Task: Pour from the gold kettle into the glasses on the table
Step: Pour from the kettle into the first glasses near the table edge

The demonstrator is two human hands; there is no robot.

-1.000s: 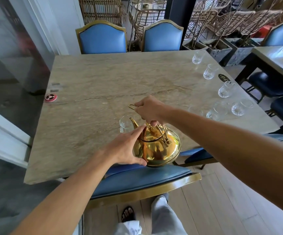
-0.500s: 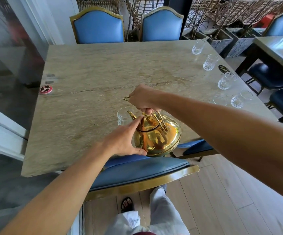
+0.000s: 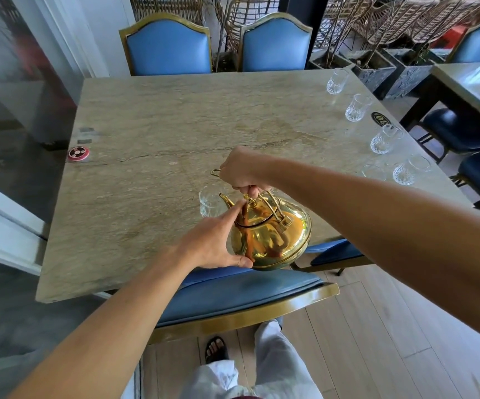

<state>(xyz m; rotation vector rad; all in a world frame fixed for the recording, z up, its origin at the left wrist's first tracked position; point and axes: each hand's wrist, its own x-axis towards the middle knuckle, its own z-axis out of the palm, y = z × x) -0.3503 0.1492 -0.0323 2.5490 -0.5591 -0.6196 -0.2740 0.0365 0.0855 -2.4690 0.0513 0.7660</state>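
The gold kettle (image 3: 273,239) is tilted near the table's front edge, its spout pointing left toward a clear glass (image 3: 207,201) right beside it. My right hand (image 3: 240,171) is closed around the kettle's handle from above. My left hand (image 3: 211,240) rests flat against the kettle's left side, a fingertip up by the lid knob. Several more cut glasses stand along the right edge of the stone table (image 3: 146,133), among them a far glass (image 3: 336,81), a middle glass (image 3: 356,108) and a near glass (image 3: 411,169).
A blue chair (image 3: 233,295) is tucked under the table's front edge just below the kettle. Two blue chairs (image 3: 169,47) stand at the far side. A red round disc (image 3: 78,153) lies at the left edge. A second table (image 3: 474,87) stands to the right.
The kettle has stayed by the same glass with both hands on it. The view has shifted a little, the table showing lower in frame than half a second ago.
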